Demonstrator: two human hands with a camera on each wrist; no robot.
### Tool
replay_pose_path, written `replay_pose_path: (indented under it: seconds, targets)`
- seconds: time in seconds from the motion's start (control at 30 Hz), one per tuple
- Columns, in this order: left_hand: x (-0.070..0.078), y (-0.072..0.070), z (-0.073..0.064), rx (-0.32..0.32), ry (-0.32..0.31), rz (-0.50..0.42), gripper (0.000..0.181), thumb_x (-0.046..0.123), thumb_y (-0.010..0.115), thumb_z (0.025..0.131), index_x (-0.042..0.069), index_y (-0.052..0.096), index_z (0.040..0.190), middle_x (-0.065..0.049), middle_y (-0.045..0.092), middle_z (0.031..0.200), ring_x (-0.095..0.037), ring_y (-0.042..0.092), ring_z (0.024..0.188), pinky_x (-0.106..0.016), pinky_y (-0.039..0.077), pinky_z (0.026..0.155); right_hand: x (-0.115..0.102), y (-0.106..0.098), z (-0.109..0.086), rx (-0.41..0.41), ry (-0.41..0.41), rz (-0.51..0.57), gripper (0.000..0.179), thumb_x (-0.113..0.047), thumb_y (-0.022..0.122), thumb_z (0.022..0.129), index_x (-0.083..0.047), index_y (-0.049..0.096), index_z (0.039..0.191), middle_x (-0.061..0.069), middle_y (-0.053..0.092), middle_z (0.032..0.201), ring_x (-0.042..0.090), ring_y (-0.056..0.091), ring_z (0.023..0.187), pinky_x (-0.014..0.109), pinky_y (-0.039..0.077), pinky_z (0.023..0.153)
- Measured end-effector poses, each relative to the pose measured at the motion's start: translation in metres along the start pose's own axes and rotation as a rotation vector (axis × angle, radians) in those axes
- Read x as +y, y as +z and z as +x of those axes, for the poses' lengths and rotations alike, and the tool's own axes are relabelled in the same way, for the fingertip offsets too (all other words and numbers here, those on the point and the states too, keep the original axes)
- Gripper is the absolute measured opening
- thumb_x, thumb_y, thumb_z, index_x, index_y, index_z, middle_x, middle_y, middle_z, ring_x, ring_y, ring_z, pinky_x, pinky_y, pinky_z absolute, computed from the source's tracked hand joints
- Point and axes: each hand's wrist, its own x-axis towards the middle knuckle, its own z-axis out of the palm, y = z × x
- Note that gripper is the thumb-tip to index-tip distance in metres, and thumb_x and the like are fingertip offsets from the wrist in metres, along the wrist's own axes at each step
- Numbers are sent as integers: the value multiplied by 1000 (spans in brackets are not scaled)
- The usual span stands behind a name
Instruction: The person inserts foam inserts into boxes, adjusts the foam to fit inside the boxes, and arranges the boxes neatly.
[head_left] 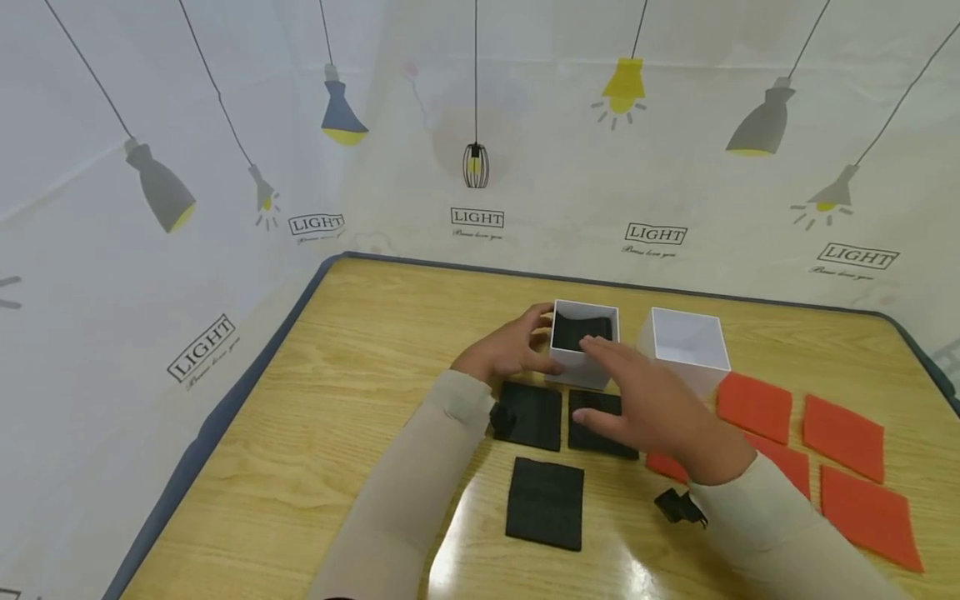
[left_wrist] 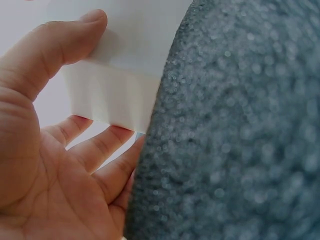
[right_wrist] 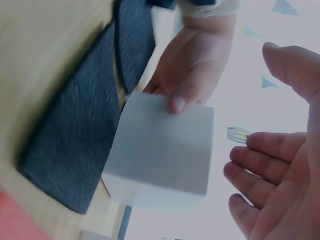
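Observation:
My left hand (head_left: 512, 346) grips a white open-topped box (head_left: 573, 372) at its left side. In the left wrist view the thumb (left_wrist: 87, 35) lies on one face and the fingertips touch a lower edge. Inside the box lies a black fabric-like square (head_left: 570, 332). My right hand (head_left: 663, 404) is over the box's right front, its fingers extended and holding nothing in the right wrist view. Just in front of the box lie black squares (head_left: 530, 421), one partly under the right hand, and another black square (head_left: 545, 504) is nearer.
A second white box (head_left: 686, 333) stands to the right with its top open and nothing visible inside. Several red squares (head_left: 842, 437) lie flat at the right, some partly behind the right hand and arm. A printed curtain (head_left: 555, 233) hangs beyond the wooden table (head_left: 360, 375).

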Motion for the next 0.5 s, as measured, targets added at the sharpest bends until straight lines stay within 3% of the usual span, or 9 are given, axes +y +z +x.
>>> replay_pose_path:
  seconds: [0.23, 0.5]
  targets:
    - [0, 1, 1, -1, 9, -23, 110, 8, 87, 86, 28, 18, 169, -7, 30, 171, -32, 34, 157, -48, 40, 120, -10, 3, -29, -20, 16, 73, 94, -46, 86, 88, -5, 43, 160, 18, 48, 161, 41, 52, 143, 62, 47, 109]
    - [-3, 0, 2, 15, -2, -13, 111, 11, 90, 84, 28, 20, 168, -6, 31, 171, -30, 34, 157, -48, 38, 122, -18, 3, -45, -55, 14, 105, 90, -51, 84, 88, -4, 49, 156, 18, 54, 155, 40, 56, 139, 61, 49, 107]
